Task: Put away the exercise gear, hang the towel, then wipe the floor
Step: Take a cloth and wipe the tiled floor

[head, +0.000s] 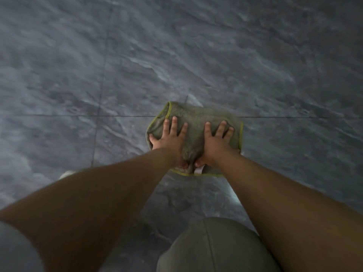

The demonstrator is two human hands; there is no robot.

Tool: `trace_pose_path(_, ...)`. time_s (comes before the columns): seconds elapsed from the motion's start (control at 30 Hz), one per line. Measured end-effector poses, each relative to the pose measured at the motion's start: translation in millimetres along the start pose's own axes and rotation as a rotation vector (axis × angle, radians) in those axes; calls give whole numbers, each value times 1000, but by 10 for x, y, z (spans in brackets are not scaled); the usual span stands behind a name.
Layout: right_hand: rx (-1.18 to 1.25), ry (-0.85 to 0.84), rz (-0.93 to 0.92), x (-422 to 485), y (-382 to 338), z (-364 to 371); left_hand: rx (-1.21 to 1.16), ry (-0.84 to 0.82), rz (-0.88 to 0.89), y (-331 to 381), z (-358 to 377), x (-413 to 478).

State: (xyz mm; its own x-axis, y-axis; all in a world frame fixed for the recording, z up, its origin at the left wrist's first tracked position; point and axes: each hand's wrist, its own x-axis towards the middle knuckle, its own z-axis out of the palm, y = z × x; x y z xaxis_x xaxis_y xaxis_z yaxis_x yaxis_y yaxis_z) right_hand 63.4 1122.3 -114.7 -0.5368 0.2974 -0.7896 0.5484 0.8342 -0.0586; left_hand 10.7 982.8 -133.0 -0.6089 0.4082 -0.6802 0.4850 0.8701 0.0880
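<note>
The dark grey marbled tile floor [59, 75] fills the view. The left hand [170, 137] lies flat, fingers spread, on the grey-green terry cloth with yellow-green piping [193, 116], which sits on a tile joint. The right hand [217, 139] presses likewise beside it. The cloth looks soft, light and prone to bunching; flat palms seem the best purchase. No containers are visible.

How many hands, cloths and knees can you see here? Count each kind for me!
Hands: 2, the left hand and the right hand, both pressed flat on the cloth.
Cloths: 1, a grey cloth with a yellow-green edge, lying on the grey tiled floor.
Knees: 1, a knee in grey-green fabric.
Total: 4
</note>
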Motion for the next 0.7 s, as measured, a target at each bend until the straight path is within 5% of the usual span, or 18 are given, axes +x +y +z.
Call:
trace_pose_path(0.33, -187, -53, -144, -63, -1160, 234, -122, 27, -162, -1162, 290, -398)
trace_pose_path(0.7, -155, -35, -112, 92, -1400, 64, -140, -30, -197, -1258, 17, -148)
